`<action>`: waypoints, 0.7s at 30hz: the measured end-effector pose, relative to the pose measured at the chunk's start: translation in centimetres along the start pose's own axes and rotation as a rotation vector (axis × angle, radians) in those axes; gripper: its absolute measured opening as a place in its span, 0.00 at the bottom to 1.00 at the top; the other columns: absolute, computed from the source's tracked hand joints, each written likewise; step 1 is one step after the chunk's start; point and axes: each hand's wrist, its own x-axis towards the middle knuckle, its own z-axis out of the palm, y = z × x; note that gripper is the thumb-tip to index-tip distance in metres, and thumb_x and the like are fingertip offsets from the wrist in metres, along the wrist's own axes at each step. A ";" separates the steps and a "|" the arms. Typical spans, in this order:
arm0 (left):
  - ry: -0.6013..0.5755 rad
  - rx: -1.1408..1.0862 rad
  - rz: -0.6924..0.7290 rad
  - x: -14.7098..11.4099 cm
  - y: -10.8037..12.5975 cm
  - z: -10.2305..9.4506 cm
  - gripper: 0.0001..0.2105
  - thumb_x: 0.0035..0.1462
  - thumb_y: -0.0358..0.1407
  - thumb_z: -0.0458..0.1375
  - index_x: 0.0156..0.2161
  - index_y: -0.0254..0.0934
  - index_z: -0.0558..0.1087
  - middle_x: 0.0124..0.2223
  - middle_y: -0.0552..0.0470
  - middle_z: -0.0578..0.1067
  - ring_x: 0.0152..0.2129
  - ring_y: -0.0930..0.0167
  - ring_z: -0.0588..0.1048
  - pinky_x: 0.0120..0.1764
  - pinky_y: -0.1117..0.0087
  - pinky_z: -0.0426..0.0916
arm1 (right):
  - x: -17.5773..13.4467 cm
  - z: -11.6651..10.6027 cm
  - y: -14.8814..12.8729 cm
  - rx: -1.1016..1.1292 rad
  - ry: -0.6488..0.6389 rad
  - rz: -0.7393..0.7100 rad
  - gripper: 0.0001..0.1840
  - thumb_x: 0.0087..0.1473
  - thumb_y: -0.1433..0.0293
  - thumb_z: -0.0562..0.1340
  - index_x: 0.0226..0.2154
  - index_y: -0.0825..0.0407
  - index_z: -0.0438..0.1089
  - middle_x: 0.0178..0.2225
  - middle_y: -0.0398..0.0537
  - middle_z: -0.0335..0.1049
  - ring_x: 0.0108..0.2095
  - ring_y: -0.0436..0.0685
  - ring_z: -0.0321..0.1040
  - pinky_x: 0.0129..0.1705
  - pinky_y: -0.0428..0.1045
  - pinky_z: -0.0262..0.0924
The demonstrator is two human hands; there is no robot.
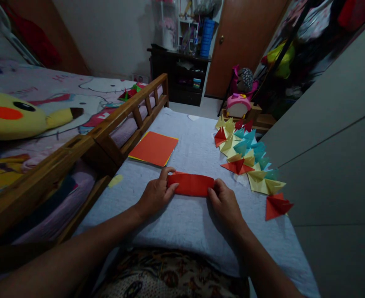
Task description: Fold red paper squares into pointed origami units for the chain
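A sheet of red paper, folded into a long rectangle, is held level just over the cloth-covered table. My left hand pinches its left end, thumb in front and fingers behind. At the right end, my right hand grips the paper between thumb and bent fingers. Beyond my left hand lies a stack of square paper, orange-red on top with yellow showing at the edges. To the right stand several folded paper figures in yellow, teal and red.
A wooden bed rail runs along the table's left side, with a yellow plush toy on the bed behind it. A pale cabinet borders the right. A pink toy and a dark shelf unit stand past the far edge.
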 end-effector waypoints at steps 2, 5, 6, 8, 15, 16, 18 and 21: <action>0.009 -0.018 0.011 -0.2 0.0 0.2 0.18 0.63 0.36 0.53 0.57 0.40 0.57 0.24 0.62 0.65 0.18 0.72 0.67 0.27 0.72 0.59 | -0.1 0.3 0.1 0.005 0.012 0.007 0.05 0.55 0.66 0.54 0.33 0.49 0.62 0.26 0.43 0.68 0.27 0.55 0.67 0.31 0.48 0.54; 0.009 -0.057 0.012 -0.5 0.0 0.2 0.20 0.63 0.36 0.53 0.58 0.41 0.55 0.26 0.62 0.64 0.19 0.73 0.66 0.28 0.72 0.59 | -0.1 0.6 0.3 0.000 0.044 0.016 0.14 0.54 0.67 0.54 0.44 0.52 0.63 0.27 0.43 0.70 0.27 0.55 0.68 0.31 0.48 0.56; 0.001 -0.080 0.009 -0.5 -0.1 0.2 0.21 0.63 0.36 0.53 0.58 0.41 0.54 0.26 0.63 0.64 0.19 0.73 0.66 0.28 0.72 0.59 | -0.1 0.7 0.3 -0.015 0.060 0.015 0.17 0.53 0.68 0.55 0.47 0.53 0.62 0.26 0.42 0.70 0.26 0.55 0.67 0.31 0.48 0.56; -0.028 -0.134 0.008 -0.7 -0.1 0.0 0.23 0.63 0.37 0.53 0.60 0.41 0.51 0.28 0.62 0.65 0.20 0.74 0.66 0.29 0.72 0.60 | -0.1 0.9 0.4 -0.061 0.074 0.001 0.20 0.53 0.68 0.55 0.50 0.54 0.62 0.26 0.42 0.70 0.25 0.55 0.67 0.30 0.48 0.55; -0.115 -0.079 0.104 -0.8 -0.6 -0.8 0.11 0.64 0.36 0.54 0.50 0.40 0.68 0.35 0.54 0.74 0.28 0.71 0.72 0.34 0.69 0.67 | -0.2 0.8 0.6 -0.185 0.027 -0.108 0.10 0.56 0.70 0.54 0.36 0.50 0.70 0.28 0.45 0.72 0.27 0.54 0.66 0.31 0.47 0.54; -0.120 -0.050 0.132 -0.8 -0.7 -0.8 0.08 0.64 0.35 0.52 0.46 0.39 0.71 0.36 0.52 0.75 0.31 0.70 0.74 0.37 0.68 0.68 | -0.2 0.7 0.7 -0.185 0.023 -0.120 0.10 0.56 0.70 0.54 0.35 0.50 0.70 0.28 0.46 0.73 0.28 0.54 0.67 0.32 0.47 0.55; -0.118 0.020 0.170 -0.7 -0.9 -0.6 0.09 0.66 0.33 0.50 0.42 0.38 0.74 0.36 0.50 0.76 0.34 0.68 0.74 0.39 0.66 0.69 | -0.1 0.6 0.7 -0.192 0.017 -0.129 0.10 0.56 0.70 0.54 0.34 0.50 0.70 0.29 0.46 0.73 0.30 0.54 0.67 0.33 0.47 0.55; -0.107 0.138 0.183 -0.6 -1.0 -0.3 0.12 0.67 0.34 0.49 0.44 0.37 0.76 0.33 0.50 0.74 0.32 0.67 0.74 0.37 0.66 0.68 | -0.1 0.6 0.6 -0.225 0.010 -0.126 0.09 0.57 0.68 0.54 0.33 0.51 0.70 0.30 0.47 0.72 0.29 0.55 0.67 0.33 0.48 0.55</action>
